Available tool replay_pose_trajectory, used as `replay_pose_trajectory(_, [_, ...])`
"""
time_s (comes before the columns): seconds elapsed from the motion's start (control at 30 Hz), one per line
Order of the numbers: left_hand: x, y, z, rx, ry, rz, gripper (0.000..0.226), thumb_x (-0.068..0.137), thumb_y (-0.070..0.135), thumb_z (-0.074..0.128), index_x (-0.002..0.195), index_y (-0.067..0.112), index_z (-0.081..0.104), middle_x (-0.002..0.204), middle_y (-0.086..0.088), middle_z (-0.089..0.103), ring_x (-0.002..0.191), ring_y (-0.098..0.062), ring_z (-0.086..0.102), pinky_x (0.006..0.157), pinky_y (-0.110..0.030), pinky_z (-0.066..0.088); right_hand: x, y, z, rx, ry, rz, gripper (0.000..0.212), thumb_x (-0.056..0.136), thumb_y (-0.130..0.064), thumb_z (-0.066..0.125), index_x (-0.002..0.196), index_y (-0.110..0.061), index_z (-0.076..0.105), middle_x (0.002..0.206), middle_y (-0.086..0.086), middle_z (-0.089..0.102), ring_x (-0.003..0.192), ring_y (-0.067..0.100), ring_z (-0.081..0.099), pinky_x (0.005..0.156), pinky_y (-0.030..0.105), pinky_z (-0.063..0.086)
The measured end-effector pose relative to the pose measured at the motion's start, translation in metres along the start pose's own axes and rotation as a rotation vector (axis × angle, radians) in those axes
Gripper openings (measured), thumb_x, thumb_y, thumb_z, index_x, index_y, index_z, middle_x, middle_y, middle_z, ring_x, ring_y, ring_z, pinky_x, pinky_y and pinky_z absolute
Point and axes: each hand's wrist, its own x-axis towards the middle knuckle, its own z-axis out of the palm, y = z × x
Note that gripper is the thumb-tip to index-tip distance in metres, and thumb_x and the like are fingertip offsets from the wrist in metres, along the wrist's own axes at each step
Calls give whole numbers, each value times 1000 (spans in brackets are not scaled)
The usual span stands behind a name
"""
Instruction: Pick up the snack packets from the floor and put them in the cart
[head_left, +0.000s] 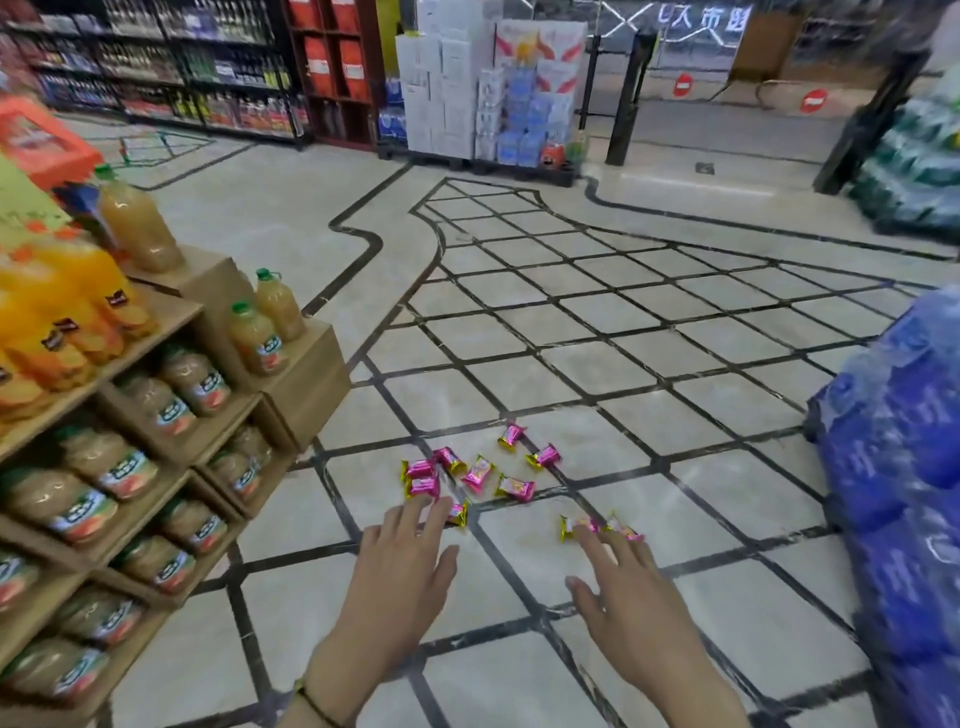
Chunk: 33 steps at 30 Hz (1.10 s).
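Cream stone floor (727, 613), divided by black inlaid lines into a skewed grid, carries all items shown. Nearest the viewer, the left hand (400, 571) and the right hand (623, 592) reach forward palm down over the floor. Their fingers are straight and spread apart, and neither hand holds anything. A thin gold-toned bracelet (307, 693) circles the left wrist.

Pink-and-gold foil snack packets (478, 474) lie scattered on the floor just beyond the fingertips. One near packet (459, 512) lies at the tips of the left hand, and a near pair of packets (574, 526) lies side by side at the tips of the right hand. Whether the fingers touch them cannot be told. The remaining packets form a loose cluster slightly farther off, left of centre.

At left, a tiered cardboard display stand (306, 374) holds clear plastic bottles of pale juice (260, 340) and bottles of orange juice (78, 291). At right, blue shrink-wrapped bottle packs (904, 441) rise in a stack.

Far beyond stand a pallet of white cartons (441, 88), dark shelving with bottled drinks (171, 57), and black barrier posts (626, 98) near round red no-entry signs (814, 100).
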Motion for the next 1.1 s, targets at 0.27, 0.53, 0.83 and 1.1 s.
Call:
replay_pose_trajectory(0.27, [145, -17, 45, 55, 20, -29, 45, 92, 38, 51, 134, 22, 55, 127, -2, 60, 115, -28, 58, 84, -44, 51, 162, 25, 4, 0, 106, -50, 52, 91, -37, 64, 139, -22, 49, 130, 2, 59, 119, 30, 55, 77, 47, 55])
replay_pose_trajectory(0.53, [283, -24, 79, 13, 33, -178, 45, 94, 32, 56, 137, 17, 54, 130, -5, 61, 119, -28, 56, 92, -46, 50, 310, 34, -4, -30, 144, -89, 50, 97, -38, 38, 140, -17, 51, 136, 7, 56, 128, 32, 49, 90, 47, 51])
replay_pose_trajectory(0.83, [380, -88, 172, -27, -145, -147, 47, 94, 30, 59, 138, 17, 53, 132, -6, 59, 121, -28, 54, 96, -46, 48, 450, 47, 69, -91, 18, -70, 51, 101, -37, 37, 147, -15, 43, 145, 13, 48, 137, 36, 40, 99, 53, 44])
replay_pose_trajectory(1.1, [453, -165, 313, -45, -228, -34, 42, 93, 30, 53, 133, 17, 55, 129, -5, 60, 119, -30, 55, 92, -48, 49, 563, 81, 212, -100, -22, -47, 49, 99, -33, 43, 144, -14, 47, 142, 14, 50, 130, 39, 46, 96, 55, 46])
